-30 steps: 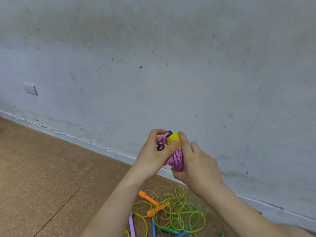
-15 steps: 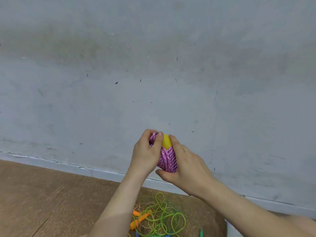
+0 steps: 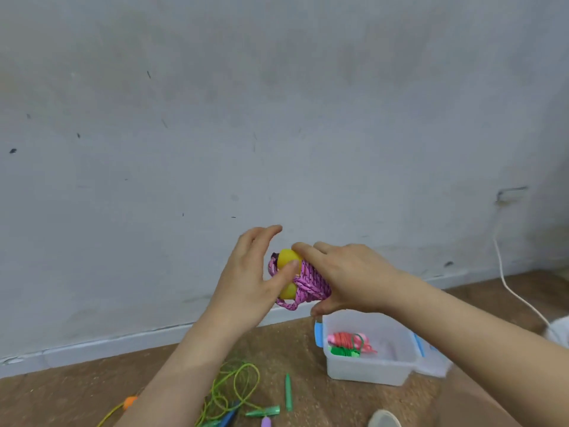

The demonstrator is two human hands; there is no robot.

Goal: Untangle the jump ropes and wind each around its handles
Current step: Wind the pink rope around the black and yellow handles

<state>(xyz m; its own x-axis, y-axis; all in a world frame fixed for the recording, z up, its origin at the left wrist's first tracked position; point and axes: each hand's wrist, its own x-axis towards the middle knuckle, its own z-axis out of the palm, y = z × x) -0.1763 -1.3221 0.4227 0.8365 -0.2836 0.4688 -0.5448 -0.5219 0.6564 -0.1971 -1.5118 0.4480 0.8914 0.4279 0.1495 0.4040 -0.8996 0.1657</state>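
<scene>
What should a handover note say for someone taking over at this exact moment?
Both hands hold the pink rope bundle, wound round its yellow handles, above the floor: right hand grips its side, left hand thumbs the handle ends. One pink loop hangs loose underneath.
Done: red and green wound bundles lie in the clear bin.
Left: finish the pink one; green tangle and loose handles remain on the floor.
</scene>
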